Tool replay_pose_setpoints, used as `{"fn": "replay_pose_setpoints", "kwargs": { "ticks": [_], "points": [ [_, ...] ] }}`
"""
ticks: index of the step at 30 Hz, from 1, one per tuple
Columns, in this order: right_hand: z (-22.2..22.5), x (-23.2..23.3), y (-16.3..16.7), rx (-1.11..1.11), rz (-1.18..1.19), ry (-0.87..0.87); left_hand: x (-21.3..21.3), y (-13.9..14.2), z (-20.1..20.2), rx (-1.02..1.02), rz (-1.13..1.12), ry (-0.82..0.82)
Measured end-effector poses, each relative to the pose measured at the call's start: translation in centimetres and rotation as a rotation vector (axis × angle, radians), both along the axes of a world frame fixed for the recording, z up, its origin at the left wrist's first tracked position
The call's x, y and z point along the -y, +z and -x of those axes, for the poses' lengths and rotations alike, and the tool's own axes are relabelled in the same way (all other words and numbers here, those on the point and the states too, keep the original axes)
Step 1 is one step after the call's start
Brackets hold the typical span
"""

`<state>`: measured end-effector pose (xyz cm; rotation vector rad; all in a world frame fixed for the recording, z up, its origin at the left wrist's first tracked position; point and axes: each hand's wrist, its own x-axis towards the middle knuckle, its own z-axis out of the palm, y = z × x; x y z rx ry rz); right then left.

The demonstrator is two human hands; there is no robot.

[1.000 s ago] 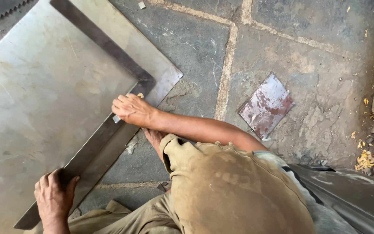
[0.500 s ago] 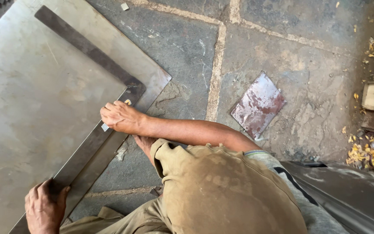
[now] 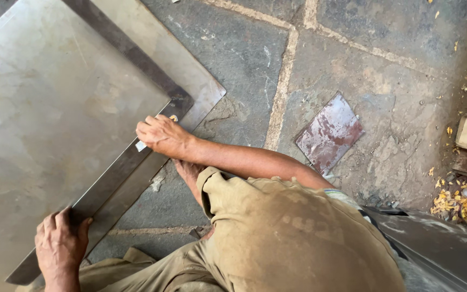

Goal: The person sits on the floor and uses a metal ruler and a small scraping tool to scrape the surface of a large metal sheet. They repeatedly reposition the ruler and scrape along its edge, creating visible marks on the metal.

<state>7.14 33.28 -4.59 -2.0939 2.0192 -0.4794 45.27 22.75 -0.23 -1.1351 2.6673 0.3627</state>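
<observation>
Left hand: the left hand presses flat, fingers together, on the lower end of the steel square.
Right hand: the right hand is curled around a small marking tool near the square's corner; the tip is hidden.
Square position: it lies on the metal sheet, which rests on the stone floor.
Long axis: one arm runs from lower left to the corner, the other up toward the upper left.
Risk: if the left hand's pressure eases, the square could pivot and the line wander.
</observation>
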Motion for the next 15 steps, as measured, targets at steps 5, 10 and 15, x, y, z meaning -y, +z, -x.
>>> {"fn": "replay_pose_setpoints", "kwargs": {
  "ticks": [5, 10, 15],
  "points": [
    [0.7, 0.5, -0.6, 0.039, -0.125, 0.017, 0.2, 0.1, 0.7, -0.007, 0.002, 0.01],
    [10.6, -1.2, 2.4, -0.067, -0.036, -0.11, 0.1, 0.3, 1.4, -0.121, -0.003, 0.015],
    [17.3, -7.3, 8.3, 0.595, -0.059, -0.638, -0.3, 0.2, 2.1, -0.059, -0.045, 0.093]
  ]
}}
